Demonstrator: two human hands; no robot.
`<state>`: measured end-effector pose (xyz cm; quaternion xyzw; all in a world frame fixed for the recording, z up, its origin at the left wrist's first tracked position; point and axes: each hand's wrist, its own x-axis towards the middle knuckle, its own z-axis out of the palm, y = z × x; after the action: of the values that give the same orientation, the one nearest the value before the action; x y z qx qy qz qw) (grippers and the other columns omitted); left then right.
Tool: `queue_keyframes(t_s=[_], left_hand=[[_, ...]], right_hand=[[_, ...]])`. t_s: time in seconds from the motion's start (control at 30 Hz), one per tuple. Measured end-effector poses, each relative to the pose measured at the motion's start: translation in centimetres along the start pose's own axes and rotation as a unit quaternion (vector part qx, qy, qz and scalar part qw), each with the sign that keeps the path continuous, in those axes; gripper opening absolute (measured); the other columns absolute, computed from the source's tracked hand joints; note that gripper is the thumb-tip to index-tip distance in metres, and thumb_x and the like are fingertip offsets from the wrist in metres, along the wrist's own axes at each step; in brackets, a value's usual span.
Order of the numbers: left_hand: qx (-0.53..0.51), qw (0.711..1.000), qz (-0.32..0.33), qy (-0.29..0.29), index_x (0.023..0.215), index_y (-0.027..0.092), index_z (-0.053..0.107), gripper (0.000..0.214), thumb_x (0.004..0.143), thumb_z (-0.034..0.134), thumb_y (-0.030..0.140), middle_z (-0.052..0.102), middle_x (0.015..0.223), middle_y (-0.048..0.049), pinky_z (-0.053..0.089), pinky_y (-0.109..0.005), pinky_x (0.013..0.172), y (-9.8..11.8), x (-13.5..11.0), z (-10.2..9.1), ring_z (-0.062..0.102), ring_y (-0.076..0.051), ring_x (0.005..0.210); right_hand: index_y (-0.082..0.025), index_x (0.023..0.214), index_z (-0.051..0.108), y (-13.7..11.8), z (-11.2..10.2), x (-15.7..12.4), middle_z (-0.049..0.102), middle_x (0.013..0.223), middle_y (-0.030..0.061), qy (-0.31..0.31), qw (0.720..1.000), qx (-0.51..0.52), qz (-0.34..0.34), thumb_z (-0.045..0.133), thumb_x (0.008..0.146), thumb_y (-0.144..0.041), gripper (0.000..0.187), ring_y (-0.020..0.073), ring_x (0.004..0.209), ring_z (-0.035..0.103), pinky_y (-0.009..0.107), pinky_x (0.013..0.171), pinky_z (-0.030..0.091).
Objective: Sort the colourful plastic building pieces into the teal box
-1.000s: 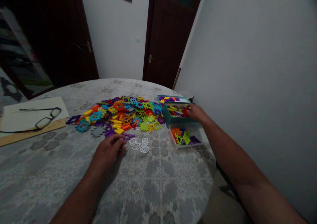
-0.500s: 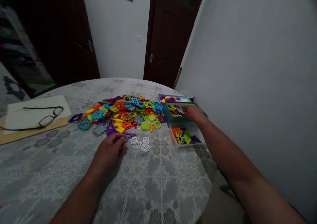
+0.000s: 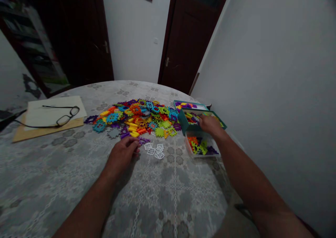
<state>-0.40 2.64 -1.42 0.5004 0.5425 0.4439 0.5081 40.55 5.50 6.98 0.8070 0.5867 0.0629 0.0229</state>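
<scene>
From my remote station I view the grey-and-white patterned tablecloth (image 3: 147, 196) filling the foreground. Beyond the bare near area lie flat white lattice pieces (image 3: 151, 152), and to their right a clear rectangular plastic tub (image 3: 203, 156) containing orange, lime and purple pieces. At far left, black-framed eyeglasses (image 3: 70, 116) rest on a white paper sheet (image 3: 43, 115), itself on a tan flat board (image 3: 47, 134). A broad multicoloured heap of toothed plastic pieces (image 3: 138, 120) occupies the table centre. Behind the table stand two dark brown doors (image 3: 189, 52). My left hand (image 3: 124, 150) is positioned just left of the lattice pieces, thumb and forefinger close together; I cannot tell whether they pinch anything. My right hand (image 3: 210, 123) reaches over the open dark green rectangular box (image 3: 193, 127), directly behind the tub, and obstructs part of its small coloured contents (image 3: 189, 115). Its fingers point down among them; their grip is hidden. A shallow teal-rimmed tray (image 3: 201, 107) sits behind the box.
</scene>
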Motion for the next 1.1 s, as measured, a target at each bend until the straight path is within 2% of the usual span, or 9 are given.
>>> queue_keyframes(t_s=[0.1,0.23,0.33,0.43,0.57,0.63,0.8,0.93,1.1], left_hand=[[0.001,1.0,0.008,0.001,0.093,0.021,0.073,0.026,0.08,0.073,0.044,0.075,0.079,-0.0059,0.054,-0.029,0.059,-0.3,0.2,-0.1,0.068,-0.02,0.066],[0.008,1.0,0.013,0.006,0.092,0.021,0.072,0.022,0.082,0.07,0.041,0.074,0.077,-0.0054,0.054,-0.03,0.059,-0.2,0.1,-0.1,0.067,-0.018,0.063],[0.013,1.0,0.018,0.016,0.093,0.021,0.072,0.021,0.083,0.068,0.039,0.073,0.077,-0.0051,0.055,-0.031,0.059,-0.1,0.0,-0.1,0.067,-0.019,0.064],[0.016,0.999,0.021,0.023,0.092,0.021,0.071,0.019,0.083,0.067,0.037,0.073,0.078,-0.0053,0.056,-0.031,0.059,-0.1,0.0,-0.1,0.069,-0.02,0.067],[0.015,0.999,0.025,0.027,0.092,0.021,0.072,0.018,0.084,0.066,0.036,0.074,0.081,-0.0056,0.056,-0.03,0.059,-0.3,0.0,-0.2,0.07,-0.02,0.07],[0.006,0.999,0.018,0.03,0.092,0.021,0.072,0.018,0.083,0.068,0.035,0.073,0.079,-0.005,0.055,-0.029,0.059,-0.2,0.0,-0.2,0.069,-0.019,0.067],[-0.002,0.999,0.009,0.034,0.089,0.021,0.072,0.015,0.082,0.067,0.033,0.071,0.075,-0.0048,0.054,-0.03,0.058,0.2,-0.1,-0.2,0.066,-0.018,0.063],[0.015,0.999,0.013,0.029,0.091,0.021,0.071,0.015,0.084,0.066,0.033,0.071,0.077,-0.005,0.053,-0.03,0.058,-0.2,0.0,-0.1,0.067,-0.019,0.065],[0.02,0.999,0.026,0.021,0.091,0.021,0.072,0.015,0.085,0.067,0.034,0.072,0.079,-0.005,0.055,-0.03,0.06,-0.8,0.2,-0.1,0.068,-0.019,0.069]], right_hand=[[-0.015,0.135,0.074,-1.4,-1.0,-2.2,0.078,0.129,0.0214,0.069,0.998,0.009,-0.004,0.044,0.108,-0.028,0.042,0.0343,0.117,0.075,0.04,0.098,0.054],[-0.019,0.13,0.075,-5.9,-1.4,-6.7,0.079,0.129,0.0143,0.116,0.98,0.103,-0.122,0.044,0.109,-0.025,0.038,0.0274,0.117,0.075,0.034,0.1,0.053],[-0.022,0.13,0.075,-10.0,-0.6,-9.6,0.08,0.129,0.0103,0.065,0.959,0.163,-0.224,0.047,0.111,-0.028,0.035,0.0236,0.117,0.074,0.03,0.102,0.052],[-0.021,0.133,0.074,-13.8,1.2,-10.2,0.078,0.131,0.0119,-0.003,0.95,0.167,-0.265,0.051,0.109,-0.026,0.034,0.0241,0.12,0.073,0.031,0.104,0.051],[-0.018,0.152,0.061,-17.1,3.7,-7.8,0.065,0.15,0.0172,0.004,0.964,0.171,-0.204,0.06,0.105,-0.027,0.047,0.0272,0.132,0.066,0.033,0.108,0.05],[-0.018,0.156,0.057,-18.1,4.7,-6.5,0.063,0.151,0.0192,0.007,0.972,0.164,-0.168,0.063,0.105,-0.034,0.054,0.0294,0.131,0.066,0.036,0.106,0.051],[-0.017,0.136,0.067,-18.8,6.5,-5.8,0.065,0.139,0.0197,0.015,0.984,0.111,-0.142,0.061,0.105,-0.048,0.045,0.0313,0.118,0.07,0.036,0.094,0.054],[-0.016,0.13,0.067,-18.4,7.7,-6.0,0.067,0.131,0.0183,0.055,0.98,0.111,-0.158,0.054,0.109,-0.039,0.034,0.0288,0.113,0.069,0.034,0.092,0.051],[-0.013,0.118,0.068,-17.7,8.7,-5.1,0.073,0.119,0.0175,0.084,0.976,0.153,-0.127,0.048,0.108,-0.022,0.025,0.0259,0.108,0.068,0.03,0.09,0.046]])
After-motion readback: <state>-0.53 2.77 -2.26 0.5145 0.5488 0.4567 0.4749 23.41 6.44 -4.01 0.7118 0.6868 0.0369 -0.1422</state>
